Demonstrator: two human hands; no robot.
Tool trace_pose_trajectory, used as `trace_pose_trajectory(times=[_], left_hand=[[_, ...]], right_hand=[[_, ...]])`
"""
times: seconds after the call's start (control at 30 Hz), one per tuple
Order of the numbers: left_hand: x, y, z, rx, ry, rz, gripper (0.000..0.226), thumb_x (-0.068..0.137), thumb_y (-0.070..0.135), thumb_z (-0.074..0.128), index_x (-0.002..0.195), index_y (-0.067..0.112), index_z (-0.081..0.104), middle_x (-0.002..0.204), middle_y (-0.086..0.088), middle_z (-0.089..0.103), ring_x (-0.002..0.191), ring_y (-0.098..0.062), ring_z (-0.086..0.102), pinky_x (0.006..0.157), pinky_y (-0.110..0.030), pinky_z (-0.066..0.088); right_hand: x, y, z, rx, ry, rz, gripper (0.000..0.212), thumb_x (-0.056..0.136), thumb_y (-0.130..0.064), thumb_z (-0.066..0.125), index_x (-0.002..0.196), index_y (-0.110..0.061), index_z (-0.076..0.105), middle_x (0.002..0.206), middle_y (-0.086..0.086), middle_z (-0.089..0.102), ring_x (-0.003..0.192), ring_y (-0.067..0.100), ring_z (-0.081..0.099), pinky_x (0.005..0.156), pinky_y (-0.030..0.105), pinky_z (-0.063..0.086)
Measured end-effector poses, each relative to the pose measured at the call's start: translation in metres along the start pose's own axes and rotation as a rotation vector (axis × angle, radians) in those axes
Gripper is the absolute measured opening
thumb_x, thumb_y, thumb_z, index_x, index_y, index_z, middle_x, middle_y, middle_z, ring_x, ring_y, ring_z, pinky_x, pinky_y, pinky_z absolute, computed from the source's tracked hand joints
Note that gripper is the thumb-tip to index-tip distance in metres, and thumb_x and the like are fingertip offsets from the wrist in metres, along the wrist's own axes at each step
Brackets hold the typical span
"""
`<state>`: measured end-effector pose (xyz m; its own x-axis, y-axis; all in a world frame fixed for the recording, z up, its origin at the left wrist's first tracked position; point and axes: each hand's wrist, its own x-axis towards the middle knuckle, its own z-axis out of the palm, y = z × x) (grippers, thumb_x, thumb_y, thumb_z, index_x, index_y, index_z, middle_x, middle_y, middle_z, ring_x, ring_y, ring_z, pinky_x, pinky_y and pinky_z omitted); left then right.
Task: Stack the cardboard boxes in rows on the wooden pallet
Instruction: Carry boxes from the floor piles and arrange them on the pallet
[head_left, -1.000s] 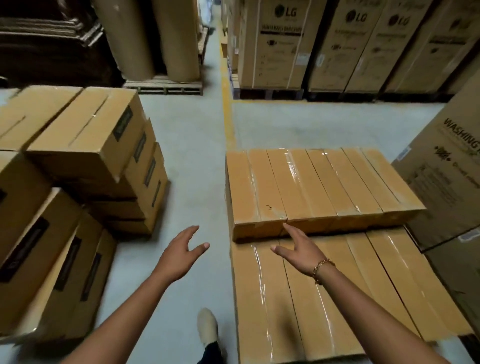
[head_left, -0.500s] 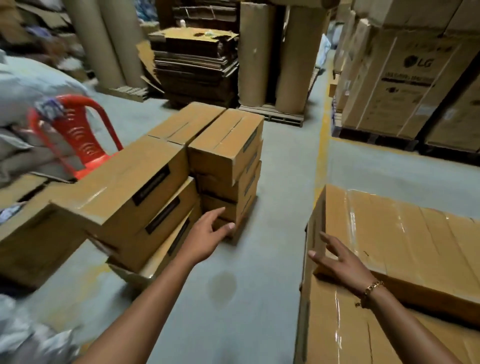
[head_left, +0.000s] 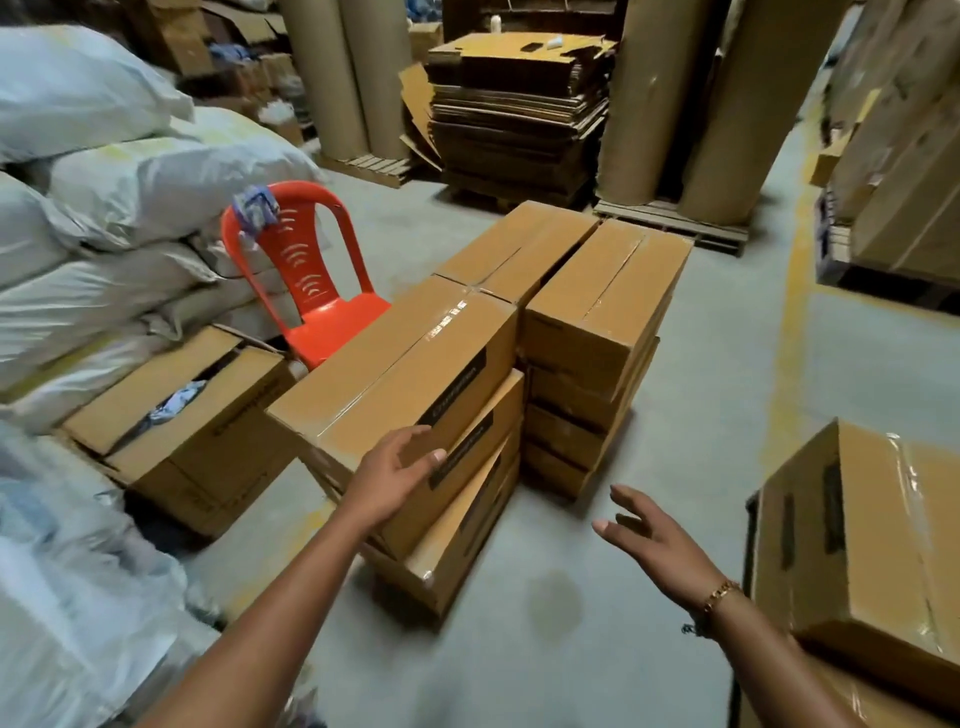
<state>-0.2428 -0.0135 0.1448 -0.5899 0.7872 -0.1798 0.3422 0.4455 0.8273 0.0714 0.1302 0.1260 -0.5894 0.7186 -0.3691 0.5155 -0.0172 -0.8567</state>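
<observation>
A pile of long brown cardboard boxes stands on the grey floor ahead of me. My left hand (head_left: 397, 470) rests on the near end of the pile's top box (head_left: 400, 366), its fingers reaching over the edge by the black label. A second stack of boxes (head_left: 597, 332) stands just right of that pile. My right hand (head_left: 652, 538) hovers open in the air over the floor, holding nothing. At the right edge is the near end of the stacked boxes (head_left: 878, 535) on the pallet; the pallet itself is hidden.
An orange plastic chair (head_left: 301, 275) stands behind the pile, with white sacks (head_left: 119, 171) heaped at the left. An open box (head_left: 197, 421) lies on the floor at left. Flattened cardboard (head_left: 519, 104) and tall brown rolls (head_left: 691, 104) stand at the back.
My view has swung left, away from the stacked rows. My left hand has reached the top box of the floor pile. My right hand has lifted off the stacked boxes into the air.
</observation>
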Motion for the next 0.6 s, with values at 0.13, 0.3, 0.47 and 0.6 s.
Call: trace_pose_trajectory(times=[0.13, 0.3, 0.47, 0.6], left_hand=[[0.033, -0.018, -0.011, -0.015, 0.031, -0.027, 0.053, 0.093, 0.051, 0.064, 0.142, 0.034, 0.052, 0.151, 0.006, 0.046, 0.132, -0.015, 0.045, 0.096, -0.032, 0.041], [0.066, -0.04, -0.033, -0.014, 0.106, -0.091, 0.047, 0.095, 0.045, 0.064, 0.139, 0.031, 0.055, 0.15, 0.003, 0.047, 0.137, -0.023, 0.045, 0.092, -0.028, 0.043], [0.097, -0.067, -0.072, -0.017, 0.159, -0.135, 0.044, 0.095, 0.043, 0.066, 0.136, 0.028, 0.059, 0.147, 0.002, 0.05, 0.135, -0.023, 0.047, 0.096, -0.034, 0.041], [0.138, -0.093, -0.108, 0.032, 0.174, -0.135, 0.04, 0.095, 0.038, 0.068, 0.132, 0.023, 0.063, 0.139, 0.002, 0.053, 0.133, -0.022, 0.048, 0.095, -0.033, 0.037]], right_hand=[[0.052, -0.018, 0.019, -0.059, -0.075, 0.009, 0.088, 0.074, -0.071, 0.069, 0.149, -0.035, 0.04, 0.144, -0.013, 0.046, 0.129, 0.011, 0.051, 0.105, 0.032, 0.042], [0.115, -0.042, 0.053, -0.113, -0.178, 0.007, 0.069, 0.088, -0.052, 0.067, 0.149, -0.034, 0.039, 0.147, -0.01, 0.046, 0.118, 0.006, 0.051, 0.104, 0.031, 0.042], [0.152, -0.059, 0.101, -0.209, -0.332, 0.016, 0.071, 0.088, -0.053, 0.067, 0.149, -0.034, 0.037, 0.15, -0.007, 0.045, 0.121, 0.01, 0.057, 0.105, 0.032, 0.045], [0.175, -0.064, 0.141, -0.236, -0.367, 0.048, 0.075, 0.088, -0.055, 0.066, 0.151, -0.032, 0.034, 0.151, -0.007, 0.044, 0.128, 0.014, 0.053, 0.107, 0.032, 0.043]])
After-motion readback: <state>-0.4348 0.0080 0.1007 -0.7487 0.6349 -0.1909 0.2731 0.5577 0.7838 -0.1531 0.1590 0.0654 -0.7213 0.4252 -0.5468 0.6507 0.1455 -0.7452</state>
